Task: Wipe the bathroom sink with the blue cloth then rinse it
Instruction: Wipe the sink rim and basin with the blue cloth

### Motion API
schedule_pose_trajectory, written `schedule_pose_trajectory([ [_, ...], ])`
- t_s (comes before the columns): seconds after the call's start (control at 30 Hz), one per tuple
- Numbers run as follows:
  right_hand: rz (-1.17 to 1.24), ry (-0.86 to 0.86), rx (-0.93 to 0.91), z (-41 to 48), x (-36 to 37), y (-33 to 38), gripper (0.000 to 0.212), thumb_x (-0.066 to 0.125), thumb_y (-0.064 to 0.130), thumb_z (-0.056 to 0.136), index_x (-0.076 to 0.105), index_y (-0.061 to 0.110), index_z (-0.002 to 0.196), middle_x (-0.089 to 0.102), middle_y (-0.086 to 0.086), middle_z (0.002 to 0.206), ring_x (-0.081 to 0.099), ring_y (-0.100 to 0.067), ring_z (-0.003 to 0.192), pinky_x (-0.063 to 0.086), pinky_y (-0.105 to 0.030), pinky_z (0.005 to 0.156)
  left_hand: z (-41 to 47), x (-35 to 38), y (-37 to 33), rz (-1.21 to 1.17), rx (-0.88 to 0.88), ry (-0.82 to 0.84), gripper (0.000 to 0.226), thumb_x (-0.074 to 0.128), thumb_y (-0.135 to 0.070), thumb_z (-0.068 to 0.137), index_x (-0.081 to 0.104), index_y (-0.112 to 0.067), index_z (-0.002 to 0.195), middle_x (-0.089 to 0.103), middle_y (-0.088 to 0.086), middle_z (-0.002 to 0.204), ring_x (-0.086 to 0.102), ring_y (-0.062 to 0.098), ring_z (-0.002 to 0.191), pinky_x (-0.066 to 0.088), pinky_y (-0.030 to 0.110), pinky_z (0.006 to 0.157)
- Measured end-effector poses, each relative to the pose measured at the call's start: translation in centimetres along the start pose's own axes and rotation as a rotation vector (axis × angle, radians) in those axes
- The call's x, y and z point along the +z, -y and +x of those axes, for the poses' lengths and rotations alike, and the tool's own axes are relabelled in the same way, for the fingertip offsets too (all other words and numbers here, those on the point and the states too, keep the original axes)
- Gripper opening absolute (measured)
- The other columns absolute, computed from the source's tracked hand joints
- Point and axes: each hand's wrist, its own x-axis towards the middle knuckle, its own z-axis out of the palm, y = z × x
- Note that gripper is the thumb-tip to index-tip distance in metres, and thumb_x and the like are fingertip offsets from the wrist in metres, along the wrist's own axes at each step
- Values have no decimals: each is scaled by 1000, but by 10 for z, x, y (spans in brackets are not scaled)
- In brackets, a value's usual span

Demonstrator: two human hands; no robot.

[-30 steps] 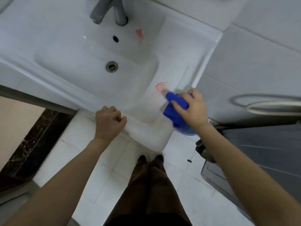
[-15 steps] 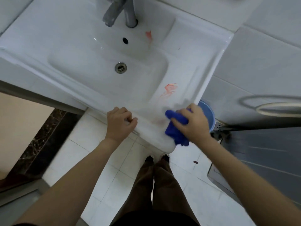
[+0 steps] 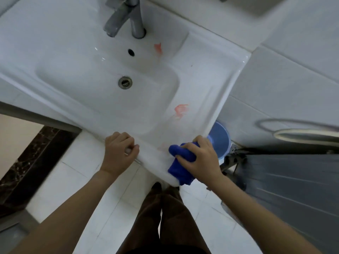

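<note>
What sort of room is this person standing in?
Most likely a bathroom: a white ceramic sink with a metal tap and a drain, a white tiled wall, a tiled floor, and a blue bucket beside the sink.

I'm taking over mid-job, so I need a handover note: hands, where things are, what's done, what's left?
Right hand grips the blue cloth on the sink's front right corner.
Left hand rests curled on the front rim, holding nothing.
Done: little to show; a faint pink smear lies beside the cloth.
Left: wipe the ledge stain and the basin stain near the tap, then rinse.
</note>
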Motion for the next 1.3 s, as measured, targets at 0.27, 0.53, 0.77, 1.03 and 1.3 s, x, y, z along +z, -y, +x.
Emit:
schedule_pose_trajectory([
  [0.27,-138,-236,202,198,-90,-123,32,62,44,84,69,22,106,51,-5,100,57,-27,94,49,-36,77,1,7,2,22,44,-55,25,61,-16,78,50,-11,56,52,-4,64,38,18,60,35,37,60],
  [0.53,-332,-170,126,112,-47,-60,29,64,41,83,67,12,85,54,-10,91,55,-33,81,36,-30,61,2,2,-3,46,-19,-7,23,58,-22,77,49,-13,58,51,-5,66,36,14,64,31,33,65],
  [0.77,-27,85,98,114,-50,-15,28,58,51,88,67,24,93,50,4,87,53,-14,72,45,-31,67,0,-9,2,11,-6,94,23,56,-35,86,57,-17,72,54,-8,78,45,14,75,34,34,75],
  [1.03,-445,-34,54,211,-10,-45,52,37,45,95,45,10,133,45,-25,128,49,-40,102,41,-43,83,-8,-3,10,67,-136,3,29,59,-43,78,59,-14,75,57,-1,87,49,23,87,21,28,106],
  [1.3,-256,460,-423,88,35,15,44,57,32,89,51,13,129,51,-20,118,53,-38,95,48,-45,81,-8,-8,10,45,-126,69,29,56,-48,81,54,-18,79,53,-4,89,45,21,87,23,28,101],
])
